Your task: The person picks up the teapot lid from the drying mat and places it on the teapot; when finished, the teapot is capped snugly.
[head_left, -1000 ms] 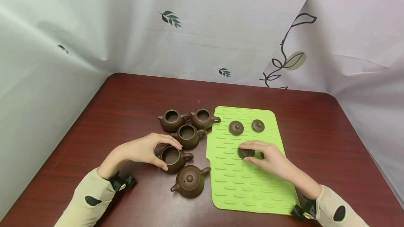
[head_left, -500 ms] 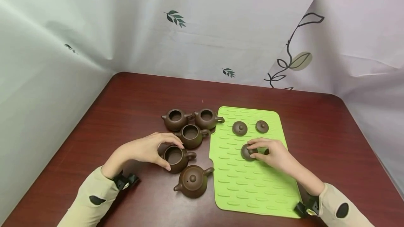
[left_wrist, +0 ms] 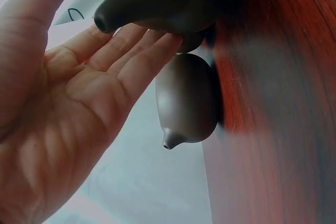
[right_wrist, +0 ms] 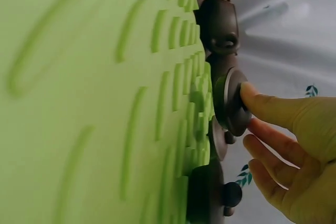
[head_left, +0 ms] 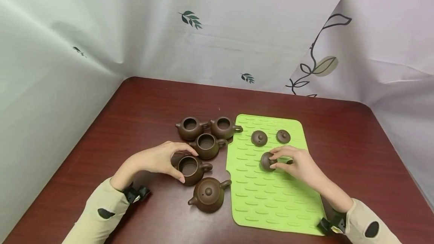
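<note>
My left hand (head_left: pixel 157 159) holds a brown lidless teapot (head_left: pixel 188 169), its thumb on the near side and fingers on the far side. In the left wrist view this teapot's spout (left_wrist: pixel 105 17) points past the palm. My right hand (head_left: pixel 298 163) pinches a round brown teapot lid (head_left: pixel 266 161) by its knob, over the green mat (head_left: pixel 264 199). The held lid (right_wrist: pixel 234 103) stands tilted, close over the mat in the right wrist view. Two more lids, one left (head_left: pixel 259 138) and one right (head_left: pixel 283 136), lie farther back. Another lid (right_wrist: pixel 202 195) lies under my right hand, mostly hidden from the head view.
A lidded teapot (head_left: pixel 209 195) stands in front of the held pot. Behind it are three lidless teapots, one in the middle (head_left: pixel 203 151), one back left (head_left: pixel 190 133) and one back right (head_left: pixel 223 131). All stand close together on the dark red table (head_left: pixel 152 104), left of the mat.
The head view has shifted slightly. My right fingers, earlier spread over the lid, now pinch its knob, and the lid has tipped up. My left hand stays at its teapot.
</note>
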{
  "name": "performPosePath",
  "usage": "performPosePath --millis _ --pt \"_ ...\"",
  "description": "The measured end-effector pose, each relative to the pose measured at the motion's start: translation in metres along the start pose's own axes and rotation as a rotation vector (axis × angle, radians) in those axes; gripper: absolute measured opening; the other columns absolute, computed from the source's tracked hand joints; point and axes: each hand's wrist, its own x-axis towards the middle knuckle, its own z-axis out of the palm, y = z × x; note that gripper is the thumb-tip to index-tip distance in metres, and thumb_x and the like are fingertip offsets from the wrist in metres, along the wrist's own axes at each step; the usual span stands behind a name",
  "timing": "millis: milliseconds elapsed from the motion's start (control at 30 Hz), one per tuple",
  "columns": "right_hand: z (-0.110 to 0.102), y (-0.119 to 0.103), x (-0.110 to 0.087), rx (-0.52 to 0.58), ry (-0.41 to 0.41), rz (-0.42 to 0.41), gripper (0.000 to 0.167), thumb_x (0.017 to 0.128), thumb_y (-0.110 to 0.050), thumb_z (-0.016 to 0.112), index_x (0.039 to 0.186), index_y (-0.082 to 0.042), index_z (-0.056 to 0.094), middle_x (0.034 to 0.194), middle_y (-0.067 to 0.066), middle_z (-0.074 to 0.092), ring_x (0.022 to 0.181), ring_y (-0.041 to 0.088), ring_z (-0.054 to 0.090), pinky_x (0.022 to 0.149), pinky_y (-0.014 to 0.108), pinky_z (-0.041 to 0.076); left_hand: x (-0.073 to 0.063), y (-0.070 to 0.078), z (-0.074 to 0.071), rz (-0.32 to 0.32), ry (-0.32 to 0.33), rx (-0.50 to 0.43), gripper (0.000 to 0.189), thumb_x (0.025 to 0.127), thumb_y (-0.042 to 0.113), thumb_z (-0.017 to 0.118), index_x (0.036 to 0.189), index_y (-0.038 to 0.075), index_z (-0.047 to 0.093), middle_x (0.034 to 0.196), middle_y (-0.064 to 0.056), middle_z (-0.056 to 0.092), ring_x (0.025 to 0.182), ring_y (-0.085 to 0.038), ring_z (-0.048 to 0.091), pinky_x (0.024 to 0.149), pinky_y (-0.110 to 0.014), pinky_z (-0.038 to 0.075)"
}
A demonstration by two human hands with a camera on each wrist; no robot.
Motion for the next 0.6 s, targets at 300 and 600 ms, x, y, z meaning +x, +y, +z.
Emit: performPosePath --millis 300,600 --pt "0.0 -0.009 0.011 -0.009 0.098 0.022 0.027 0.063 -0.006 0.084 0.086 -0.018 0.075 0.093 -0.003 0.071 0.085 0.015 0.067 0.071 0.019 0.051 -0.001 0.0 -0.002 0.034 0.006 -0.002 0.061 0.065 0.042 0.083 0.118 0.024 0.06 0.117 0.014 0.059 0.11 -0.007 0.054 0.093 -0.032 0.044" --pt "0.007 -0.021 0.021 0.037 0.077 0.04 0.024 0.065 -0.014 0.084 0.087 -0.02 0.076 0.096 -0.006 0.071 0.087 0.011 0.066 0.067 0.023 0.051 -0.001 0.0 0.003 0.033 -0.011 -0.04 0.059 0.067 0.04 0.082 0.119 0.021 0.06 0.118 0.01 0.06 0.111 -0.01 0.054 0.094 -0.034 0.043"
